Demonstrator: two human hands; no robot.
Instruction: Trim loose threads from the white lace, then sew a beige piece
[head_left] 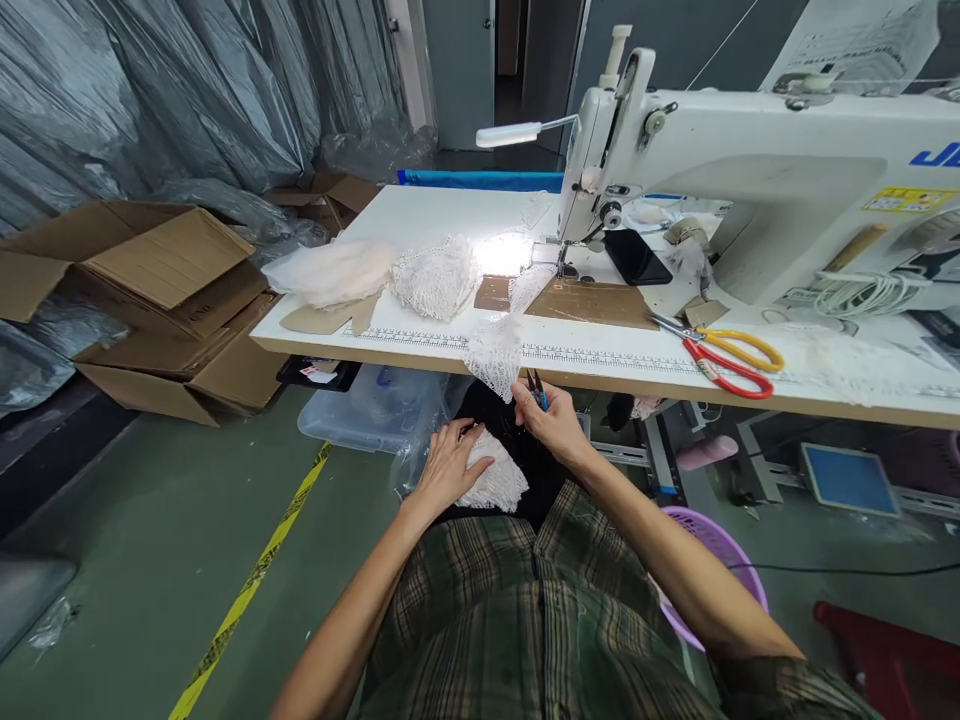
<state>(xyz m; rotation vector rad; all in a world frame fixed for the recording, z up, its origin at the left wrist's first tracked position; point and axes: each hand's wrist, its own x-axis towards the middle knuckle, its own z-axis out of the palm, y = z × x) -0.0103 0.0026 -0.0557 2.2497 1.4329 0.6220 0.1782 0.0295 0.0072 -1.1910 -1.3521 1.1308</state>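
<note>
My right hand (555, 420) is closed round blue-handled thread snips (538, 388), blades pointing up. Its thumb and fingertips are at the lower tip of a white lace strip (495, 355). That strip hangs over the table edge and runs back up to the needle area of the white sewing machine (742, 170). On my lap, my left hand (448, 465) lies with fingers spread over a folded white lace piece (495, 480). A heap of white lace (436, 278) and a pale sheer fabric pile (334, 272) sit on the table, left of the needle.
Red-and-yellow scissors (724, 355) lie near the front edge of the table (442, 207). A black phone (636, 257) rests beside the needle area. Cardboard boxes (150, 270) stand at left, a clear plastic bin (360, 410) under the table, a purple basket (724, 545) at right.
</note>
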